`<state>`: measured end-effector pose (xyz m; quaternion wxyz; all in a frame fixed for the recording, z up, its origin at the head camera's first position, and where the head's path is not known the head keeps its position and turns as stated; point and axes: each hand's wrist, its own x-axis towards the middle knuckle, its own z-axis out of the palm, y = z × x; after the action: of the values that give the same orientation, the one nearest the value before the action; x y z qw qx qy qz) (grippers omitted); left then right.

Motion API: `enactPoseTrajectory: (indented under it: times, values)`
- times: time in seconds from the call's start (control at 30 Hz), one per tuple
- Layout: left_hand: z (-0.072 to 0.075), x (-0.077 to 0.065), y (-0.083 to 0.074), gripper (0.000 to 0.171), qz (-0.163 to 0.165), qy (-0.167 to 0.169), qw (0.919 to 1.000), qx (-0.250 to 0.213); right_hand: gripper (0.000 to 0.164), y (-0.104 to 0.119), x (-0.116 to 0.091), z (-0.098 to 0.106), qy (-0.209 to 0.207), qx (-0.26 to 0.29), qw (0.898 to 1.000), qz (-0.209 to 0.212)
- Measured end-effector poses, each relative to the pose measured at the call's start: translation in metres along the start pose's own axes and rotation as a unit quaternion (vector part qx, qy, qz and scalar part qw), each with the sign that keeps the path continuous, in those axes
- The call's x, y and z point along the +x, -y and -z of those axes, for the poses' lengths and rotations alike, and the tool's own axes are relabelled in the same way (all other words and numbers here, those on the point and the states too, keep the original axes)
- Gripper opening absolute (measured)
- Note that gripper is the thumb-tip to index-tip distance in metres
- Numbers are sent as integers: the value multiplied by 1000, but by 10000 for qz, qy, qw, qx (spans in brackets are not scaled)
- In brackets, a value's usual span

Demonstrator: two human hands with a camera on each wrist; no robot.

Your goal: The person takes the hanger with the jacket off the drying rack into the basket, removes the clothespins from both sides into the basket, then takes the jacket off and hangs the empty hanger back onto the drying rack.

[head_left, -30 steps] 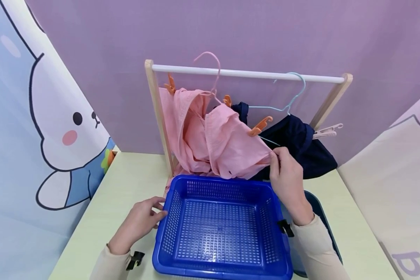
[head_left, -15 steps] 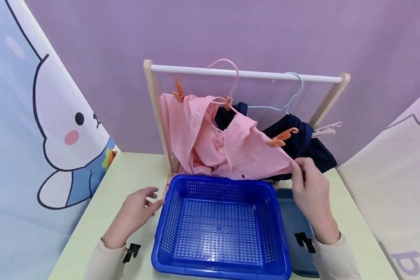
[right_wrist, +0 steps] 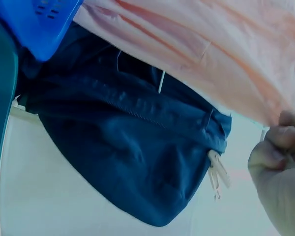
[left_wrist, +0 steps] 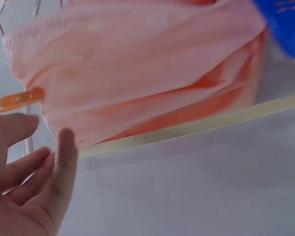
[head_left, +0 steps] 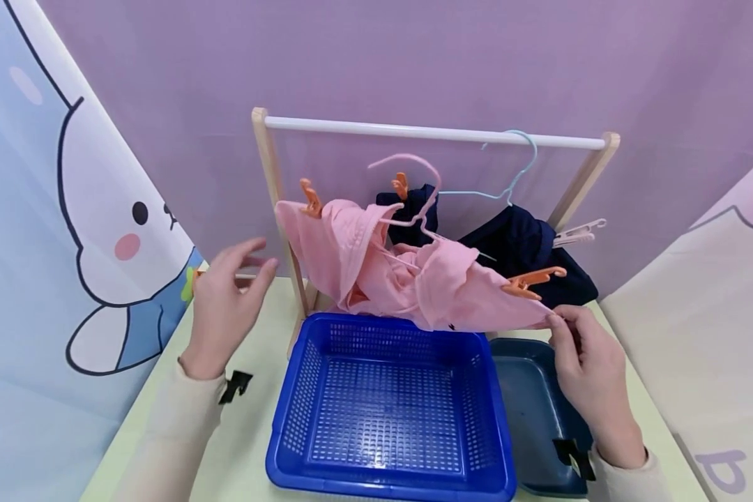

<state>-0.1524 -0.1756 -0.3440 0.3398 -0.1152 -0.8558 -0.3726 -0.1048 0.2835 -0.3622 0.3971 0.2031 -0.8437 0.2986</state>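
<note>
A pink zip-up jacket (head_left: pixel 370 272) sags on a pink hanger (head_left: pixel 428 202), whose hook is below the white rod in the head view. Orange clothespins (head_left: pixel 312 199) grip its left and right ends. My right hand (head_left: pixel 592 376) pinches the jacket's right corner and stretches it sideways. To the left of the jacket, my left hand (head_left: pixel 226 303) is raised with its fingers apart and holds nothing. In the left wrist view, its fingers (left_wrist: pixel 66 152) are close to an orange clothespin (left_wrist: pixel 22 99) on the pink cloth.
The small rack's white rod (head_left: pixel 376 130) carries a light-blue hanger (head_left: pixel 519 174) with a dark navy garment (head_left: pixel 533 244), clipped by a pale pink clothespin (head_left: pixel 580 233). A blue mesh basket (head_left: pixel 502 446) stands in front. Beside it lies a dark teal tray (head_left: pixel 521 390).
The pink hanger has dropped from rod height, and the jacket has come down and rightward with my right hand. My left hand has left the basket's edge and risen beside the rack.
</note>
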Motion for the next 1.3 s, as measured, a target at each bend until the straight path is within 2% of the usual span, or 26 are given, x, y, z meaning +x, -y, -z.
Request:
enactPoseTrajectory:
  times: [0.07, 0.17, 0.33, 0.43, 0.57, 0.63, 0.7, 0.87, 0.97, 1.17, 1.3]
  values:
    - [0, 12, -3, 40, -124, -213, 9996, -166, 22, -3, -2, 3, 39, 67, 9999, 89]
    - [-2, 22, -2, 42, -195, -274, 9989, -321, 28, -6, -5, 8, 100, 217, 9995, 189]
    - [-1, 16, 4, 26, 66, -59, 9991, -410, 21, -4, -8, 15, 177, 349, 9991, 151]
    - [4, 6, 5, 20, 124, -44, 9993, -362, 16, -1, -8, 17, 253, 426, 9987, 82]
    - [17, -6, 0, 18, -100, -76, 9999, -113, 12, 0, -9, 20, 330, 550, 9979, 61]
    - [25, -13, -3, 19, -151, -1, 9999, -27, 10, 0, -10, 23, 390, 575, 9976, 34]
    - [31, -20, -6, 20, -135, 124, 9998, 24, 1, -1, -12, 27, 540, 579, 9968, -99]
    - [43, -44, -8, 18, 107, 573, 9982, 113, 20, 1, -22, 36, 1004, 519, 9931, -325]
    - [46, -63, -5, 16, 378, 882, 9954, 55, 23, 2, -31, 39, 1252, 554, 9899, -379]
    - [42, -99, 7, 10, 923, 1634, 9822, -38, 33, -1, -57, 34, 1667, 645, 9821, -598]
    - [34, -118, 17, 7, 1473, 2215, 9639, -145, 34, -3, -77, 28, 1961, 730, 9727, -999]
